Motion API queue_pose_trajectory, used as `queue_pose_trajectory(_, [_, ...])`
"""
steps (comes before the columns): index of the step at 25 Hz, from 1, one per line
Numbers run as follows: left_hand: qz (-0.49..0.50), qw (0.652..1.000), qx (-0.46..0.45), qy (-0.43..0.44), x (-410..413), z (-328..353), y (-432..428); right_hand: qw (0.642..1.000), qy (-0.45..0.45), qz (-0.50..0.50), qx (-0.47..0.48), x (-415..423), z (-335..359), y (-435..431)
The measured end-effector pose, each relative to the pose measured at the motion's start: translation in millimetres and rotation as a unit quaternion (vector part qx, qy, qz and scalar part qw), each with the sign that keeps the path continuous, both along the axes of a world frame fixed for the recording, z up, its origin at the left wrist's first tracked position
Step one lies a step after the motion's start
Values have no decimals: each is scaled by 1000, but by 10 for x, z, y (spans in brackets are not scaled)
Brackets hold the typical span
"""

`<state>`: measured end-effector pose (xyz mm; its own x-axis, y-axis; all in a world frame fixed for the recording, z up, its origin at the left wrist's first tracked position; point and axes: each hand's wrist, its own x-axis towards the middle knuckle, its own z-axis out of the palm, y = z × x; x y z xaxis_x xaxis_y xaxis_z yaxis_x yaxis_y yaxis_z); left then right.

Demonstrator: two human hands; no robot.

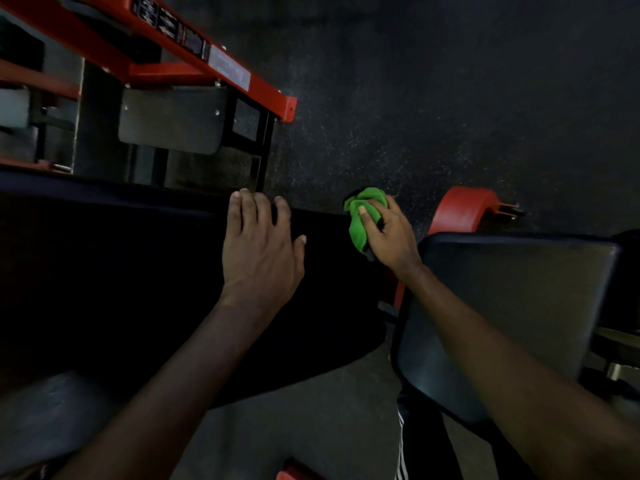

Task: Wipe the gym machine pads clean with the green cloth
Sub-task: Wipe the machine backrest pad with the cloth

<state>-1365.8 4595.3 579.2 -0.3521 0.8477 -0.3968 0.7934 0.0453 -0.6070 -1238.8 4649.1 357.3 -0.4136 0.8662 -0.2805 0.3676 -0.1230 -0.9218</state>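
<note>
One green cloth (362, 220) (lying near-to-far), right hand (391, 237) gripping

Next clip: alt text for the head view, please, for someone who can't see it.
The right hand grips a bunched green cloth at the far edge of a large black pad, while the left hand rests flat on that pad, fingers spread. A second dark pad lies to the right and a red machine frame stands at upper left.
</note>
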Motion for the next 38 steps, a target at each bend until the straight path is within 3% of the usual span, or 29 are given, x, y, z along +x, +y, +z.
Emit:
queue_pose_trajectory(3, [2, 1000, -5, -1, 26, -20, 4, 994, -53, -27, -86, 181, -206, 99])
queue_pose_trajectory(11, [13, 1000, -13, 4, 54, -138, 54, 1000, 20, -12, -8, 39, -102, -53])
queue_pose_trajectory(16, [3, 1000, -15, -1, 14, -142, 33, 991, -53, -44, -117, 83, -220, 97])
queue_pose_trajectory(20, [-21, 999, 22, -42, -13, 57, -15, 988, -59, -82, -121, -10, 111, 101])
queue_pose_trajectory(24, [-47, 992, 102, -50, -55, 603, -125, 995, -34, -57, -77, -215, 717, -3])
queue_pose_trajectory(29, [-10, 983, 184, 23, -445, 1563, -399, 998, 63, -19, 13, -720, 1931, -102])
queue_pose_trajectory(33, [1, 975, 216, 50, -794, 2080, -808, 990, 116, 8, 85, -1198, 2910, -225])
queue_pose_trajectory(38, [11, 944, 320, 77, -1150, 2652, -1282, 965, 189, 49, 172, -1721, 4027, -293])
